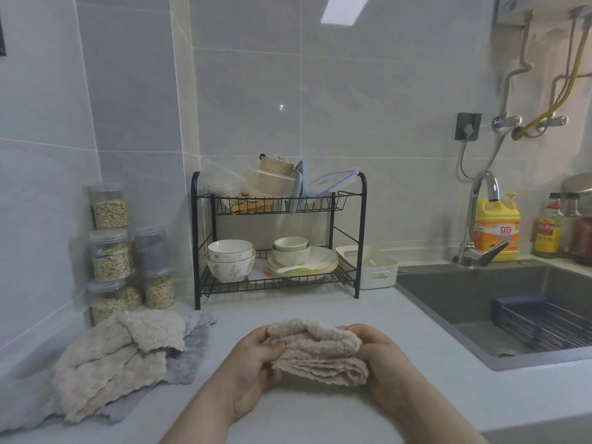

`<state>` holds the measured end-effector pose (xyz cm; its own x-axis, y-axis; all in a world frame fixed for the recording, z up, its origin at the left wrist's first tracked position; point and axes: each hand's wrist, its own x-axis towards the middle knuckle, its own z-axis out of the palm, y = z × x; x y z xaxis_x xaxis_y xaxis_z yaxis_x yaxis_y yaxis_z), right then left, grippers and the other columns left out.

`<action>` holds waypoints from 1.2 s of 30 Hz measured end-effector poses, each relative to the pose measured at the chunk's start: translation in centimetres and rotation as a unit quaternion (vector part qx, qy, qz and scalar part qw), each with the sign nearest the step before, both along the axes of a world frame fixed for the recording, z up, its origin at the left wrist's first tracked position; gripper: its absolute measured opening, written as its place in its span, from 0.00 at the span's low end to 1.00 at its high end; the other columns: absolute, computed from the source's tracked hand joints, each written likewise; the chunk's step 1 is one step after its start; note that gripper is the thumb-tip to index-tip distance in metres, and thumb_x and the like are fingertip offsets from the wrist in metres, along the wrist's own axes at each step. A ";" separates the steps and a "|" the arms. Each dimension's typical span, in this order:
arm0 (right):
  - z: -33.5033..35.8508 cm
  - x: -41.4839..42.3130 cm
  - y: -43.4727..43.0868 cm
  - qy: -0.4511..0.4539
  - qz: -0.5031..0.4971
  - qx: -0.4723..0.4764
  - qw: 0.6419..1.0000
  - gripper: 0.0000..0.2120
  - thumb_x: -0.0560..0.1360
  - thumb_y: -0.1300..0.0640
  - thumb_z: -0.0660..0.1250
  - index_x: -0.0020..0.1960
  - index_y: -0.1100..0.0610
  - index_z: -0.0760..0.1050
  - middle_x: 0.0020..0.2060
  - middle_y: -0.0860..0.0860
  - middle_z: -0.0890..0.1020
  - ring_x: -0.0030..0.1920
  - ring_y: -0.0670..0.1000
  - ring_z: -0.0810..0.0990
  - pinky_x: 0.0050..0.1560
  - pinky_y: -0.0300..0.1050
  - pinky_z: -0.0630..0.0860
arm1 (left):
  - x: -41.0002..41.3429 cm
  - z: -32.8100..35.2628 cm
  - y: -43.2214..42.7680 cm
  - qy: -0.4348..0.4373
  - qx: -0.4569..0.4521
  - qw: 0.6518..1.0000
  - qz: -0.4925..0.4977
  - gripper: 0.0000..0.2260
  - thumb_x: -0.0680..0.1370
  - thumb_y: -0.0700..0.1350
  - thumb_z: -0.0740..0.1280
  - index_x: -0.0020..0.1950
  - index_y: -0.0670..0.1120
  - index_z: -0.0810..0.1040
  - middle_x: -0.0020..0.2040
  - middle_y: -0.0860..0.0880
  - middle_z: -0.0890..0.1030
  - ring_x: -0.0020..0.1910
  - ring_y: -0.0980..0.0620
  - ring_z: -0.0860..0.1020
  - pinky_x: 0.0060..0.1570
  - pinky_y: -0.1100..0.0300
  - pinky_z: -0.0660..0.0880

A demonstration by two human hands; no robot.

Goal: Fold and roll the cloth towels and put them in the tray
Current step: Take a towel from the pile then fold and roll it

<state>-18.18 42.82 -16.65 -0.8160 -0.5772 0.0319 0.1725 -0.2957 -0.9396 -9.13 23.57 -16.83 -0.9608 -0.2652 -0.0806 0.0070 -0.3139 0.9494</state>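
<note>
A beige towel (317,350), folded into several thick layers, is held just above the pale worktop (320,418) near its front edge, between both hands. The left hand (253,363) closes on the towel's left end: the thumb presses on top and the fingers curl beneath, so its grip is pinched shut on the cloth. The right hand (381,360) wraps the right end, fingers bent over the upper fold and the palm against the side, its grip likewise clamped on the cloth. The wavy lower edges of the layers hang free toward the camera; the underside of the towel and the fingertips below it are hidden.

To the left, a loose pile of towels (121,357) lies on the worktop, beige ones over grey ones, its near corner cut off by the frame's edge. Behind the pile, clear jars (110,254) of grain are stacked against the tiled wall, slightly blurred. At the back stands a black two-tier rack (278,238), with bowls and plates below and plastic boxes above. Just right of the rack, touching its leg, sits a white tray (371,267) with a handle slot; its inside is only partly visible. Further right are the dark sink (480,302), the tap (480,216) and a yellow detergent bottle (496,229)
</note>
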 end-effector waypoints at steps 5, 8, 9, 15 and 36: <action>-0.1 -0.2 -0.5 -0.015 -0.024 0.014 1.000 0.18 0.66 0.81 0.49 0.38 0.63 0.71 0.31 0.59 0.75 0.30 0.55 0.75 0.30 0.43 0.70 | 0.8 0.4 0.1 0.039 -0.010 0.995 -0.090 0.29 0.61 0.47 0.81 0.59 0.45 0.74 0.49 0.44 0.84 0.38 0.51 0.81 0.24 0.64 0.69; -0.1 -0.1 -0.6 -0.006 -0.017 0.011 1.000 0.17 0.67 0.81 0.51 0.38 0.63 0.70 0.29 0.58 0.75 0.29 0.54 0.74 0.29 0.42 0.70 | 1.0 0.6 0.4 0.062 -0.020 0.991 -0.120 0.31 0.60 0.36 0.81 0.61 0.43 0.74 0.46 0.44 0.84 0.37 0.51 0.82 0.24 0.64 0.72; 0.0 -0.1 -0.6 -0.010 -0.017 0.008 1.000 0.17 0.67 0.81 0.51 0.38 0.62 0.70 0.29 0.59 0.75 0.29 0.54 0.74 0.29 0.42 0.70 | 1.1 0.8 0.7 0.060 -0.006 0.993 -0.105 0.23 0.66 0.30 0.74 0.59 0.40 0.74 0.43 0.45 0.84 0.34 0.51 0.82 0.23 0.65 0.72; 0.1 -0.1 -0.3 -0.033 -0.008 -0.022 0.999 0.20 0.66 0.82 0.49 0.38 0.66 0.74 0.33 0.63 0.79 0.31 0.58 0.79 0.31 0.45 0.76 | 0.7 1.0 0.8 0.029 -0.006 0.999 -0.041 0.15 0.76 0.25 0.56 0.50 0.42 0.76 0.35 0.47 0.83 0.26 0.54 0.79 0.19 0.69 0.66; -0.5 0.7 -0.8 0.073 -0.117 0.063 0.988 0.26 0.58 0.64 0.73 0.56 0.62 0.78 0.47 0.61 0.84 0.48 0.62 0.84 0.53 0.57 0.80 | 0.6 0.5 1.6 0.015 -0.043 0.995 0.092 0.16 0.69 0.25 0.69 0.53 0.38 0.75 0.41 0.46 0.85 0.40 0.49 0.83 0.40 0.60 0.77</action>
<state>-17.49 42.04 -17.19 -0.9194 -0.3807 0.0991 -0.0273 -0.1895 -0.9815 -8.54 25.20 -16.31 -0.8966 -0.4422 -0.0227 0.0850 -0.2223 0.9713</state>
